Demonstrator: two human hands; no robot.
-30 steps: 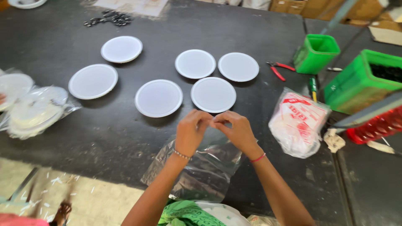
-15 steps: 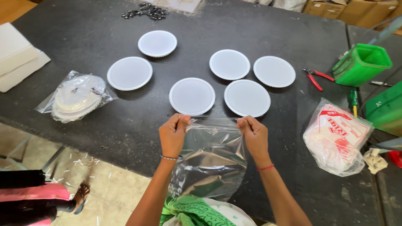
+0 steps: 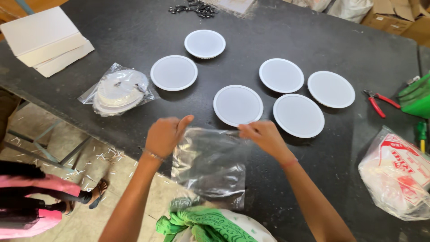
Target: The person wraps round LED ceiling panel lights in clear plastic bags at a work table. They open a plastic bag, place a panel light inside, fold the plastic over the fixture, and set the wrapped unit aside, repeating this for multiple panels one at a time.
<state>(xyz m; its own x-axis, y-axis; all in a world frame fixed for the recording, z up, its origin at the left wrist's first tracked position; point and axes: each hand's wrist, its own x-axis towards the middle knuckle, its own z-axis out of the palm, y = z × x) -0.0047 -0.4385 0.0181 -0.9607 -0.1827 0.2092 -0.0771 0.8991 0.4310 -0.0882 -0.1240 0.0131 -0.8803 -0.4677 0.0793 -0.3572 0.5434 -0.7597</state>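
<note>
So both hands are on a clear plastic bag that hangs over the near edge of the dark counter; the left hand pinches its top left corner, fingers closed, and the right hand pinches the top right; six white round discs lie just beyond, with red pliers off right.

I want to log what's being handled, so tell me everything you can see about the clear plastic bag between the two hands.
The clear plastic bag is thin, glossy and wrinkled, and looks empty. It hangs over the near edge of the black table. The left hand and right hand pinch its top corners, spreading the upper edge flat. Its lower end hangs just above a green patterned cloth.
</note>
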